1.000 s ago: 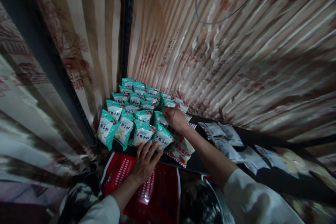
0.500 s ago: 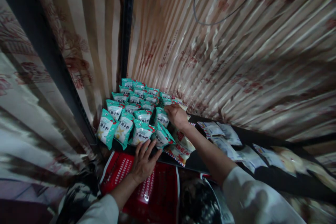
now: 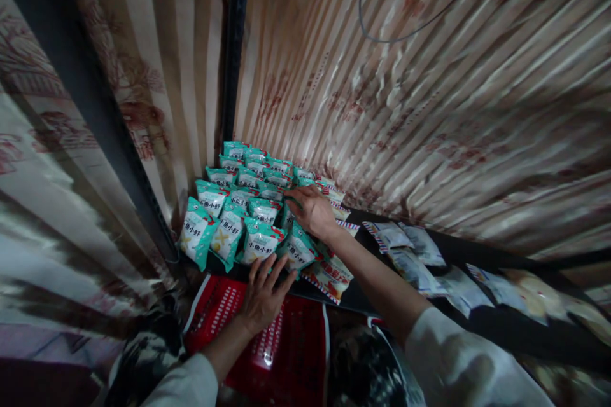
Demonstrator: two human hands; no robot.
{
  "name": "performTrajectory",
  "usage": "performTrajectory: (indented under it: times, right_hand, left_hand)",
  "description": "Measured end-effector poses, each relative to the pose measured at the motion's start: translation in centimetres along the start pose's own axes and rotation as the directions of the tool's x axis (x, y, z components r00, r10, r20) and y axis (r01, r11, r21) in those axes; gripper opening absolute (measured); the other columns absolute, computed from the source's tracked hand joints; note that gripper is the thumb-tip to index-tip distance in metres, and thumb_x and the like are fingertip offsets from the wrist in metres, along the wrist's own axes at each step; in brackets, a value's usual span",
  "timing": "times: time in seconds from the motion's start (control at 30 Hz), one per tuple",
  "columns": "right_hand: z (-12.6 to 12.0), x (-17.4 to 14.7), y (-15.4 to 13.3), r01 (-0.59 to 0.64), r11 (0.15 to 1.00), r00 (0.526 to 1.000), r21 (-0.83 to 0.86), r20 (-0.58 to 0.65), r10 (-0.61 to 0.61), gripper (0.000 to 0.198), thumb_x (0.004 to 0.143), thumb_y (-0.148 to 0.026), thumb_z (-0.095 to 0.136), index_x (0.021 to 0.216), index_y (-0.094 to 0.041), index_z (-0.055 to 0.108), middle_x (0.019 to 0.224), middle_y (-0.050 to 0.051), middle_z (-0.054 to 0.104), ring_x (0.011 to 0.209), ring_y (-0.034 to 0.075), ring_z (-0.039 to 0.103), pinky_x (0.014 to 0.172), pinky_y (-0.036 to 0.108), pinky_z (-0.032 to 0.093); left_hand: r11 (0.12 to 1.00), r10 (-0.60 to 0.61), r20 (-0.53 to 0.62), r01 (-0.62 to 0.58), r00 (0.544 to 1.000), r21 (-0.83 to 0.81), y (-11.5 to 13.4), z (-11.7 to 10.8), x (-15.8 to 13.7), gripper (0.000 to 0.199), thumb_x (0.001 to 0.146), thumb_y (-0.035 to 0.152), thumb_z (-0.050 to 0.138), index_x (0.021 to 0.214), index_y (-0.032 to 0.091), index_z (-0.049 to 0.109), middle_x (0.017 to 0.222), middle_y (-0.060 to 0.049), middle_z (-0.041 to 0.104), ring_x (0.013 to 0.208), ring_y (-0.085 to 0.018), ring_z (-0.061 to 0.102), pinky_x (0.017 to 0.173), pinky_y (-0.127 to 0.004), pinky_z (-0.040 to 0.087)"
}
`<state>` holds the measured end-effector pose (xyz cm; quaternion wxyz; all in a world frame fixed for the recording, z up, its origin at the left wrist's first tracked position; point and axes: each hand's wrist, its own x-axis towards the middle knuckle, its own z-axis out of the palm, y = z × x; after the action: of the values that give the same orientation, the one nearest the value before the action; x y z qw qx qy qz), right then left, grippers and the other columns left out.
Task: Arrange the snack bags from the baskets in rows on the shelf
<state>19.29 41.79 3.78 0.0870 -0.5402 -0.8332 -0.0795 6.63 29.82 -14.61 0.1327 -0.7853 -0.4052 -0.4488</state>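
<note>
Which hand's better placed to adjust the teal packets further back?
Likely the right hand: it reaches in past the front row of teal packets, while the left hand is down at their front edge.

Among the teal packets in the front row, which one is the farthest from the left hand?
The leftmost teal packet, at the row's end nearest the slanted dark post; the left hand is near the row's right half.

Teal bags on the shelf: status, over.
Right hand among the teal bags, grip unclear. Left hand open at the front row. Right hand hiding part of one bag.
</note>
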Motion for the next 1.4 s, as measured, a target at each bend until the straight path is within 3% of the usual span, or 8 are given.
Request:
performTrajectory:
  times: [0.1,0.4,0.53,0.7,1.0,1.13,1.27,1.4]
  right_hand:
    - [1.1,0.5,-0.7,0.119,0.989,0.993,0.085,-0.003,-0.119,0.035,0.092,-0.033,0.049,0.121,-0.020,0.061,0.122,0.008,0.063,0.112,0.024,0.050,0.098,0.035,0.036]
    - [2.4,1.4,0.0,0.199,0.957,0.977,0.212,0.031,-0.210,0.023,0.090,-0.032,0.054,0.106,-0.024,0.069,0.108,0.005,0.070,0.111,0.022,0.054,0.100,0.040,0.032]
    - [0.9,0.5,0.9,0.029,0.987,0.999,0.157,-0.036,-0.024,0.031,0.095,-0.029,0.041,0.114,-0.021,0.065,0.112,0.008,0.068,0.107,0.019,0.058,0.097,0.032,0.038]
    - [-0.4,-1.1,1.8,-0.220,0.973,0.964,-0.073,0.134,0.228,0.032,0.091,-0.028,0.049,0.120,-0.021,0.061,0.110,0.010,0.069,0.102,0.023,0.062,0.083,0.030,0.045]
    - [1.0,-0.9,1.4,-0.244,0.967,0.964,0.073,0.123,0.234,0.022,0.090,-0.024,0.048,0.098,-0.023,0.068,0.099,0.004,0.071,0.093,0.018,0.064,0.076,0.023,0.044]
    - [0.8,-0.9,1.7,-0.241,0.966,0.966,0.091,0.120,0.230,0.023,0.092,-0.026,0.046,0.101,-0.023,0.067,0.101,0.004,0.070,0.093,0.017,0.064,0.077,0.023,0.045]
    - [0.7,-0.7,3.3,-0.334,0.942,0.942,0.044,-0.026,0.335,0.028,0.093,-0.032,0.045,0.113,-0.024,0.064,0.118,0.006,0.065,0.106,0.020,0.060,0.084,0.028,0.045]
    - [1.3,0.2,5.0,-0.381,0.923,0.920,-0.063,0.072,0.385,0.033,0.090,-0.034,0.051,0.120,-0.025,0.061,0.118,0.008,0.066,0.108,0.023,0.059,0.087,0.031,0.045]
  left_hand:
    - [1.000,-0.006,-0.009,0.006,1.000,0.005,0.0,0.0,0.0,0.043,0.079,0.018,0.062,0.121,0.030,0.060,0.141,-0.006,0.048,0.136,-0.026,0.032,0.112,-0.047,0.022]
    - [1.000,-0.016,-0.029,0.016,0.999,-0.022,0.0,-0.3,0.3,0.045,0.079,0.010,0.057,0.120,0.029,0.061,0.139,-0.005,0.050,0.136,-0.024,0.033,0.112,-0.045,0.022]
    - [1.000,-0.017,-0.011,0.016,1.000,-0.020,0.0,-0.3,0.2,0.046,0.081,0.012,0.056,0.123,0.029,0.059,0.138,-0.006,0.052,0.136,-0.024,0.033,0.112,-0.045,0.021]
    - [1.000,-0.014,0.026,0.015,1.000,-0.025,0.1,-0.3,0.0,0.047,0.081,0.016,0.056,0.127,0.030,0.056,0.140,-0.006,0.050,0.136,-0.024,0.033,0.113,-0.045,0.019]
    - [1.000,0.003,0.010,-0.002,1.000,-0.025,0.0,-0.3,0.0,0.043,0.083,0.019,0.056,0.124,0.028,0.059,0.139,-0.004,0.051,0.137,-0.025,0.031,0.114,-0.046,0.017]
    - [1.000,0.003,0.004,-0.003,1.000,-0.009,-0.1,-0.1,0.0,0.044,0.081,0.020,0.058,0.124,0.028,0.059,0.141,-0.004,0.048,0.137,-0.025,0.029,0.114,-0.046,0.017]
    - [1.000,0.000,-0.001,0.000,1.000,-0.020,-0.1,-0.3,0.0,0.042,0.082,0.021,0.057,0.124,0.028,0.059,0.139,-0.004,0.051,0.137,-0.025,0.030,0.114,-0.046,0.017]
    - [0.999,-0.010,0.005,0.010,1.000,-0.037,-0.1,-0.4,0.1,0.042,0.083,0.020,0.056,0.124,0.026,0.059,0.134,-0.006,0.056,0.137,-0.024,0.031,0.114,-0.045,0.017]
